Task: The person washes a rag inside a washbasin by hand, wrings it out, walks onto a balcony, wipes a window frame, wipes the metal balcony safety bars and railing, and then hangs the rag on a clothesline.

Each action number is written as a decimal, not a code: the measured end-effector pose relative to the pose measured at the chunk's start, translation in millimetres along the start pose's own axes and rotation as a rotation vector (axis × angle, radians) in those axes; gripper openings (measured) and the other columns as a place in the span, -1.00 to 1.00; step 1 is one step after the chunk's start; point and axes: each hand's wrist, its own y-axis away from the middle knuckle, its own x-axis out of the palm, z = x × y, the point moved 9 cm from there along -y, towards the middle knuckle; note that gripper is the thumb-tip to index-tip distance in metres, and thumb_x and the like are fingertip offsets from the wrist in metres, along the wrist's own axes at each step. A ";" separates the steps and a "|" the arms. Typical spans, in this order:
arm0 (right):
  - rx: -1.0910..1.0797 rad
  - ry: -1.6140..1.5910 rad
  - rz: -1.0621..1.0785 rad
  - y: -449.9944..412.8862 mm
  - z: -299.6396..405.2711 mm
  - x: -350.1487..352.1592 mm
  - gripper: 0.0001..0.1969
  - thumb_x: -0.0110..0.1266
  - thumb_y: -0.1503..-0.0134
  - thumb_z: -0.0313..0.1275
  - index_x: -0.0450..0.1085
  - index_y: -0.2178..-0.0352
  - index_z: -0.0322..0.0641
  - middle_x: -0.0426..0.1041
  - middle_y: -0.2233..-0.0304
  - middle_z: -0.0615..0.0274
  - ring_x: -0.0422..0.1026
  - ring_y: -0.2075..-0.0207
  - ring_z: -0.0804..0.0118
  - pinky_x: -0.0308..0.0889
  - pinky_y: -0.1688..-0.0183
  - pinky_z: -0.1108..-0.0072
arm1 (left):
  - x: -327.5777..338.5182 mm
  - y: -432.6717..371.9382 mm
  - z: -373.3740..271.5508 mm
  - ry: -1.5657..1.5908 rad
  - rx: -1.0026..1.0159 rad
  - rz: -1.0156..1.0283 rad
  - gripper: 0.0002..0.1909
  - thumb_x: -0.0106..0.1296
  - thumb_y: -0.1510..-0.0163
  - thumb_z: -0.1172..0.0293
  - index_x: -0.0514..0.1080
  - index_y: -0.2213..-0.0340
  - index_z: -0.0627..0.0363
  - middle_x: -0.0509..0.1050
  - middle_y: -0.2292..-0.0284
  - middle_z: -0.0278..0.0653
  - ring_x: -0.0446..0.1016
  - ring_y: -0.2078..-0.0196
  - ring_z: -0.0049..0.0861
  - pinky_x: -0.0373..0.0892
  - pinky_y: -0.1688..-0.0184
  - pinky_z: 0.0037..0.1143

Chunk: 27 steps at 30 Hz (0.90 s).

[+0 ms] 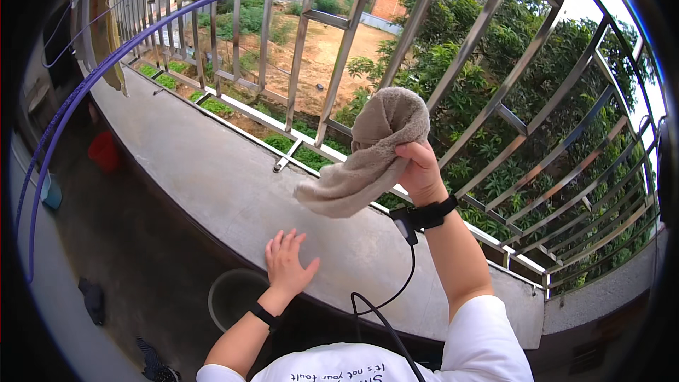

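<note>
A grey-brown plush cloth (366, 156) is bunched in my right hand (421, 170), raised in front of the metal bars of the window guard (461, 58). The thumb presses on the cloth, and one end hangs to the left over the concrete ledge (228, 185). My left hand (289, 262) has its fingers spread at the near edge of the ledge and holds nothing; whether it touches the ledge I cannot tell. Both wrists wear black bands, and a small black device with a cable sits at the right one.
A round bucket (233, 297) stands below the ledge, left of my left forearm. Farther left are a red bucket (103, 152) and a light blue container (51, 192). Purple cords (132, 40) cross the upper left. A dark item (93, 300) lies on the floor. A black cable (379, 315) hangs near my body.
</note>
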 end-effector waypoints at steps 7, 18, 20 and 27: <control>0.111 0.099 0.010 112.6 40.9 1.7 -0.32 -0.02 0.39 -0.63 0.23 0.05 -0.34 0.36 0.12 0.16 0.32 0.07 0.23 0.17 -0.03 0.45 | -72.6 -72.3 -62.2 0.772 0.012 -0.029 -0.56 -0.08 -0.05 0.16 0.31 0.13 0.25 0.37 0.18 -0.09 0.29 0.08 -0.25 0.18 0.02 -0.40; 0.268 0.305 -0.314 213.3 86.5 -41.6 -0.55 -0.18 0.09 -0.51 0.23 0.10 -0.43 0.37 0.18 0.19 0.31 0.15 0.40 0.18 0.06 0.60 | -37.8 -78.7 -204.8 1.837 -0.167 0.745 -0.70 -0.24 -0.17 0.36 0.33 0.19 0.33 0.45 0.26 -0.21 0.43 0.24 -0.60 0.35 0.17 -0.58; 0.302 0.354 -0.304 222.9 85.4 -49.4 -0.55 -0.14 0.09 -0.51 0.22 0.08 -0.42 0.37 0.19 0.22 0.31 0.16 0.43 0.18 0.07 0.61 | -32.4 -77.5 -209.8 1.847 -0.165 0.771 -0.65 -0.29 -0.19 0.30 0.30 0.15 0.33 0.44 0.23 -0.17 0.42 0.20 -0.54 0.35 0.13 -0.54; -0.001 0.866 -0.185 212.5 74.6 -34.4 -0.42 0.16 0.06 -0.38 0.18 -0.02 -0.21 0.29 0.15 0.21 0.20 0.05 0.42 0.07 -0.06 0.52 | -31.3 -74.5 -217.5 2.000 -0.223 0.805 -0.56 -0.36 -0.21 0.18 0.20 0.05 0.30 0.40 0.17 -0.13 0.41 0.14 -0.46 0.34 0.06 -0.45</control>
